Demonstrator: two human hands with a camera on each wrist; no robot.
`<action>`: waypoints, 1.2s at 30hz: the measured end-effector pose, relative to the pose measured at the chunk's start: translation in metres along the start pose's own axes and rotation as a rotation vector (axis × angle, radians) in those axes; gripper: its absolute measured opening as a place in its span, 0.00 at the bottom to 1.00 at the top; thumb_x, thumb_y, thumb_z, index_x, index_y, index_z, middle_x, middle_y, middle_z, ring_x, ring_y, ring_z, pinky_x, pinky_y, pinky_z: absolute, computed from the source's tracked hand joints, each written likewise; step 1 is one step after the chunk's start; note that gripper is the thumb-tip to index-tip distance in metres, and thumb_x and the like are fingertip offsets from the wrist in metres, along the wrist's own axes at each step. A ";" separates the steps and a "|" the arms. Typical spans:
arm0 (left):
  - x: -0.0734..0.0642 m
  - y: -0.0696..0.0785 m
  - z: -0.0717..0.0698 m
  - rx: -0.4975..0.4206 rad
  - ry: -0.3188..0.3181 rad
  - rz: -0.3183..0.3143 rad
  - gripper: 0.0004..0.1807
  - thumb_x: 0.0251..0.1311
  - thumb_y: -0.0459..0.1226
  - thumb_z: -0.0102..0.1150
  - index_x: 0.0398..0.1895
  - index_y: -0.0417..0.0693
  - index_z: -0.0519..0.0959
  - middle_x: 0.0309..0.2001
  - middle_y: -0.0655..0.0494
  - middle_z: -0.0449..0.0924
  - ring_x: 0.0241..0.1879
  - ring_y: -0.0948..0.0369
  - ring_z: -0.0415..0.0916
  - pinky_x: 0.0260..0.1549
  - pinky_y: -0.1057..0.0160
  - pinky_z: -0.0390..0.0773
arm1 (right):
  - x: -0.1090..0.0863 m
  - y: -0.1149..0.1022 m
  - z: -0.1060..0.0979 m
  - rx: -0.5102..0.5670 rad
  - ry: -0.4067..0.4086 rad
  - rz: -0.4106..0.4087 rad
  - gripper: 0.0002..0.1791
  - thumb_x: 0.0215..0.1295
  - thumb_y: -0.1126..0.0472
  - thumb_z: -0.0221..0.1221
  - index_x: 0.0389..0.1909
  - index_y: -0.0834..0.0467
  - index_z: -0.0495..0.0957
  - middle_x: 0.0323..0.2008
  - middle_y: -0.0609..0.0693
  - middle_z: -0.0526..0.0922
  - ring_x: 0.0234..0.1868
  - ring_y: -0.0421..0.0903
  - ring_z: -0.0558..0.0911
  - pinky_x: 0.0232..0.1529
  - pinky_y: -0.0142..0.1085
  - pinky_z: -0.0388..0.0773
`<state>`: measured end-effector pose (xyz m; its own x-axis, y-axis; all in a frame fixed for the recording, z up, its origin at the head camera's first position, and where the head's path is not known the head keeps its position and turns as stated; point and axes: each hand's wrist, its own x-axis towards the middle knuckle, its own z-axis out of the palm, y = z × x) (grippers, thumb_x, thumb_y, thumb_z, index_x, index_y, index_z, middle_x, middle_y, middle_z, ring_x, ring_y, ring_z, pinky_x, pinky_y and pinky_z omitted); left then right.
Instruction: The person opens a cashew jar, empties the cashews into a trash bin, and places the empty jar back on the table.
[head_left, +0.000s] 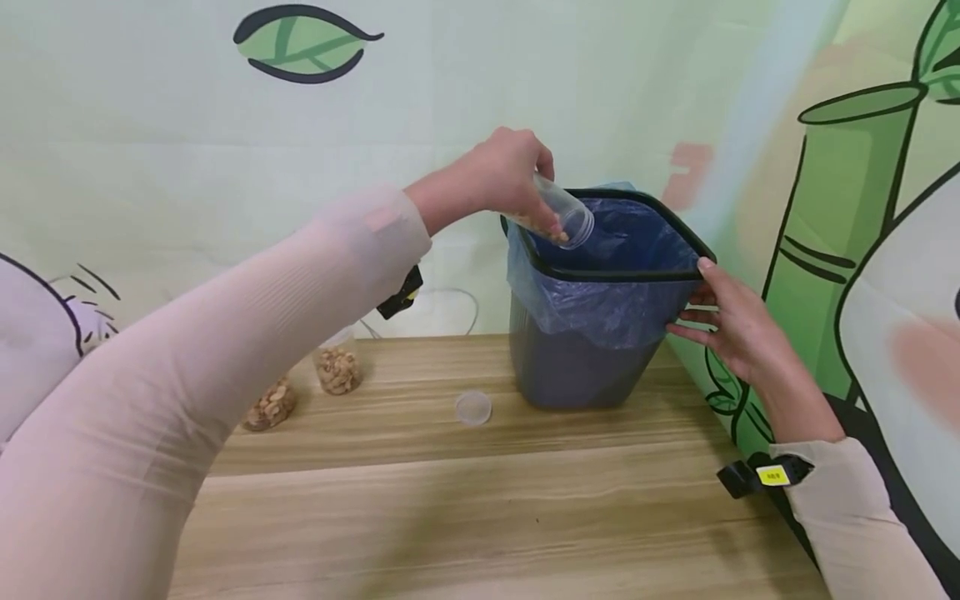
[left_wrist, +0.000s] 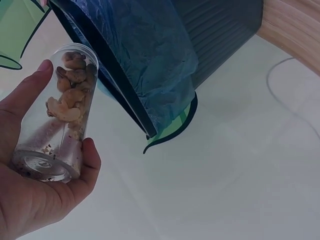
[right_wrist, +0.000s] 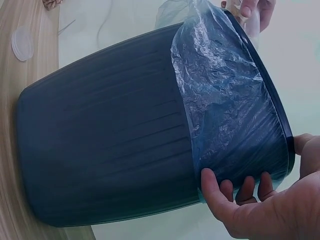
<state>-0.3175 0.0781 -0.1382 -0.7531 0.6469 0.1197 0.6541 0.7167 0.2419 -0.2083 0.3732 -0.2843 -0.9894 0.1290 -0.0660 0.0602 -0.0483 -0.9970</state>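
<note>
My left hand [head_left: 513, 175] grips a clear plastic jar [left_wrist: 37, 110], tipped with its mouth over the opening of a dark trash bin [head_left: 573, 367]. Cashew nuts [left_wrist: 74, 95] lie along the jar's inside towards the mouth, with small crumbs near its base. A blue plastic bag [head_left: 600, 304] lines the bin and hangs folded over the black rim [head_left: 637, 275]. At the bin's right corner, my right hand [head_left: 738, 329] holds the rim, thumb on top and fingers against the bagged outer wall. The bin's bottom inside is hidden.
A round clear lid [head_left: 473, 407] lies on the wooden table [head_left: 480, 517] left of the bin. Two jars of nuts stand further left, one [head_left: 337, 368] behind the other [head_left: 272, 407], partly covered by my left sleeve. A printed cloth backdrop [head_left: 420, 108] rises behind.
</note>
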 end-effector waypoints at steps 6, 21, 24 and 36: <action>0.000 0.000 -0.001 0.011 -0.011 0.017 0.32 0.50 0.51 0.78 0.57 0.46 0.81 0.57 0.51 0.78 0.54 0.56 0.70 0.48 0.61 0.76 | 0.000 0.000 -0.001 0.009 -0.003 0.006 0.25 0.74 0.38 0.51 0.51 0.58 0.68 0.47 0.53 0.65 0.45 0.48 0.77 0.47 0.37 0.84; -0.002 0.001 -0.005 0.022 -0.027 0.058 0.38 0.47 0.49 0.80 0.62 0.47 0.77 0.62 0.50 0.74 0.58 0.55 0.66 0.52 0.59 0.74 | 0.000 0.000 -0.001 0.024 -0.018 0.002 0.23 0.74 0.39 0.52 0.50 0.56 0.69 0.45 0.51 0.68 0.45 0.47 0.78 0.46 0.37 0.85; -0.003 0.000 -0.005 0.007 -0.025 0.074 0.41 0.47 0.48 0.81 0.63 0.45 0.73 0.61 0.49 0.73 0.57 0.55 0.65 0.52 0.59 0.73 | 0.000 -0.001 0.000 0.017 -0.013 0.015 0.24 0.74 0.38 0.51 0.51 0.56 0.68 0.46 0.52 0.67 0.45 0.47 0.77 0.46 0.37 0.85; -0.002 -0.001 -0.002 0.039 -0.041 0.065 0.34 0.50 0.47 0.79 0.57 0.44 0.74 0.58 0.49 0.74 0.55 0.54 0.66 0.48 0.60 0.73 | 0.001 -0.001 -0.001 0.029 -0.010 0.038 0.24 0.74 0.39 0.52 0.50 0.57 0.67 0.46 0.52 0.66 0.45 0.49 0.76 0.48 0.38 0.84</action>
<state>-0.3164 0.0757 -0.1365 -0.7059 0.7020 0.0947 0.7045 0.6818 0.1970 -0.2096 0.3748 -0.2830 -0.9878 0.1163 -0.1037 0.0945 -0.0819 -0.9921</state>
